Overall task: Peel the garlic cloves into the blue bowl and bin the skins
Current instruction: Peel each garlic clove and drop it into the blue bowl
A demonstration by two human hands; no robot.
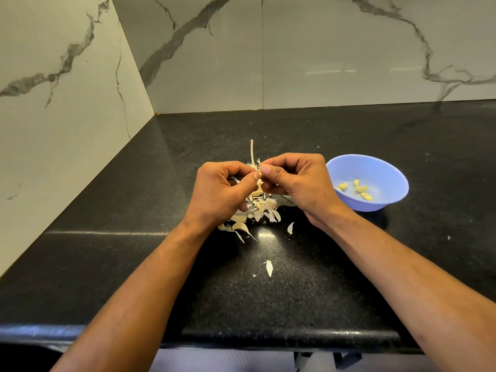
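Head view: both hands' fingers [268, 170] pinch garlic clove [259, 175] between them.

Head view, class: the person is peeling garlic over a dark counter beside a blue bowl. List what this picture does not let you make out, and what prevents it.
- Garlic clove: mostly hidden by the left hand and right hand; how much is peeled is unclear.
- Skins pile: partly covered by both hands.
- Blue bowl: four peeled cloves show; the near wall may hide more.
- Bin: not in view.
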